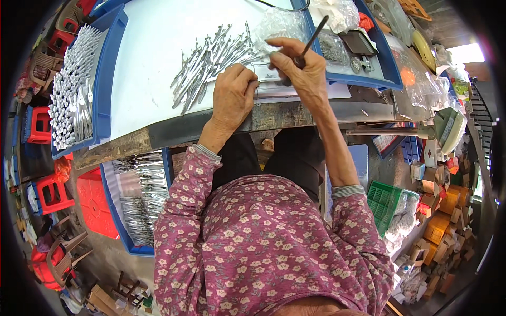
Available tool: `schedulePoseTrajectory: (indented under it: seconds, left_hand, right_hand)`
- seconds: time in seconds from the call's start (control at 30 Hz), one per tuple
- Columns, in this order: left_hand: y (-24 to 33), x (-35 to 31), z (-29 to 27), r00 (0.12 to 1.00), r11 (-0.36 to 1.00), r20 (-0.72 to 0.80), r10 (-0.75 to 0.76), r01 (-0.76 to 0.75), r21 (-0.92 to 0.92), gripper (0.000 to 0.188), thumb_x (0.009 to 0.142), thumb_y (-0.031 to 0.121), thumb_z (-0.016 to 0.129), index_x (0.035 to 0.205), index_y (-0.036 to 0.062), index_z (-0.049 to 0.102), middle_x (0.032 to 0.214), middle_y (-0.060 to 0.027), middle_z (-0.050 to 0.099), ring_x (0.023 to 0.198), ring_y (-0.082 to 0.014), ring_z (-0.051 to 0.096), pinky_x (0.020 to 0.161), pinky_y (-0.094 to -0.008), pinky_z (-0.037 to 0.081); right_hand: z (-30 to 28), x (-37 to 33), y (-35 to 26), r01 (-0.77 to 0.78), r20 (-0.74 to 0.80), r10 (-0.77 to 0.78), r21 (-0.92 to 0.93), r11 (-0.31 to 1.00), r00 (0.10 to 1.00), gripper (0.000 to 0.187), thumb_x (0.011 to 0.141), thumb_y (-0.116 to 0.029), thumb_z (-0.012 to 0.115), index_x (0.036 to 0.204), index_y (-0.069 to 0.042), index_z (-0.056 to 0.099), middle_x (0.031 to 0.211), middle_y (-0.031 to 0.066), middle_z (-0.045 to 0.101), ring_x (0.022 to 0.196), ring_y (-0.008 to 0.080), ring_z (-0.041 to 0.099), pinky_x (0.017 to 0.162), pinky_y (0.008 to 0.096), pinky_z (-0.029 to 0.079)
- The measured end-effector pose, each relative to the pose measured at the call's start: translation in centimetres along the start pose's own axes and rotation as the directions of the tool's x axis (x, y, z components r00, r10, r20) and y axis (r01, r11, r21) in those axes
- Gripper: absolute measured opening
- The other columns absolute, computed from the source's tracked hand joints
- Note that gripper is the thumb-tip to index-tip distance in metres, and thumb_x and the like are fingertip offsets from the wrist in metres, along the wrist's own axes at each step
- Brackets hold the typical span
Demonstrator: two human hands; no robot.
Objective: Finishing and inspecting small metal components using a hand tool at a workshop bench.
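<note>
My left hand (232,97) is closed at the front edge of the white tabletop (142,68), its fingertips pinched on a slim silver metal piece (270,80) that reaches toward my right hand. A dark, thin-shafted tool (316,36), much like a screwdriver, rests in the grip of my right hand (305,73), its shaft slanting up and to the right. The thumb and forefinger of that hand are close to the metal piece. Just beyond my left hand lies a loose pile of long, thin silver metal parts (197,73). My fingers cover part of the piece.
A blue tray (108,79) full of slim metal parts stands at the left. Another blue tray (390,71) at the right holds plastic bags and a dark dish (358,42). Below the table sit a blue bin (118,231) of metal parts and a green crate (383,203).
</note>
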State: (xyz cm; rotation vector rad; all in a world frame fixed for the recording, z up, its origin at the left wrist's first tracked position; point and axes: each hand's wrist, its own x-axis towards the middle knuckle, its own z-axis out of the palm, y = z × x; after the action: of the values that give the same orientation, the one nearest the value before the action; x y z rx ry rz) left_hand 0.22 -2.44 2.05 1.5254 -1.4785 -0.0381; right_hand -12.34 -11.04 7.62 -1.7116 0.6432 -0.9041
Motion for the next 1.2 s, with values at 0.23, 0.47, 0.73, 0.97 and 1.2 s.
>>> schedulePoseTrajectory:
  seconds: [0.23,0.47,0.73,0.97,1.2]
  left_hand:
    - [0.0,0.0,-0.1,1.0,0.999,-0.019,0.012,-0.013,-0.031,0.007,0.07,0.001,0.065,0.074,0.0017,0.059,0.071,-0.0086,0.053,0.067,-0.0256,0.053,0.061,-0.0337,0.041]
    - [-0.4,-0.2,0.0,1.0,0.994,-0.02,-0.015,0.013,-0.105,0.009,0.069,0.002,0.063,0.07,0.0033,0.055,0.07,-0.0068,0.05,0.068,-0.0247,0.051,0.062,-0.0349,0.038]
    - [-0.4,0.4,-0.2,0.999,0.995,0.033,0.016,-0.013,-0.096,0.006,0.071,0.0,0.063,0.074,0.0001,0.058,0.07,-0.0095,0.052,0.063,-0.0251,0.054,0.056,-0.0323,0.041]
    - [-0.2,0.1,-0.3,0.999,0.994,0.027,-0.037,0.039,-0.1,0.007,0.07,0.002,0.064,0.07,0.003,0.056,0.069,-0.0075,0.051,0.065,-0.0266,0.051,0.06,-0.0353,0.037]
    - [0.0,0.8,-0.3,0.998,0.995,0.061,-0.034,0.04,-0.089,0.006,0.07,0.001,0.063,0.073,0.0019,0.057,0.07,-0.01,0.053,0.065,-0.0283,0.054,0.059,-0.0364,0.041]
  right_hand:
    - [-0.5,-0.8,1.3,0.323,0.092,-0.316,-0.443,0.836,0.944,0.021,0.082,-0.012,0.059,0.097,0.001,0.055,0.073,0.0098,0.059,0.063,0.0231,0.055,0.058,0.0315,0.043]
    - [-0.3,-1.2,-4.4,0.321,-0.034,-0.377,-0.458,0.829,0.925,0.018,0.081,-0.012,0.064,0.092,0.0,0.056,0.067,0.01,0.061,0.058,0.0177,0.059,0.052,0.0293,0.045]
    - [-0.4,-1.1,0.2,0.133,0.046,-0.133,-0.624,0.77,0.99,0.024,0.083,-0.023,0.062,0.087,-0.001,0.054,0.062,0.0098,0.057,0.054,0.0226,0.055,0.051,0.0341,0.042]
    - [-2.1,-1.7,-4.9,0.177,-0.254,-0.296,-0.405,0.897,0.921,0.017,0.086,-0.016,0.06,0.091,0.0,0.055,0.065,0.0051,0.061,0.061,0.0115,0.058,0.056,0.026,0.045]
    - [-1.6,-2.1,1.2,0.011,-0.134,-0.089,-0.491,0.871,0.987,0.024,0.084,-0.021,0.059,0.086,0.002,0.052,0.059,0.013,0.056,0.052,0.021,0.056,0.05,0.0349,0.043]
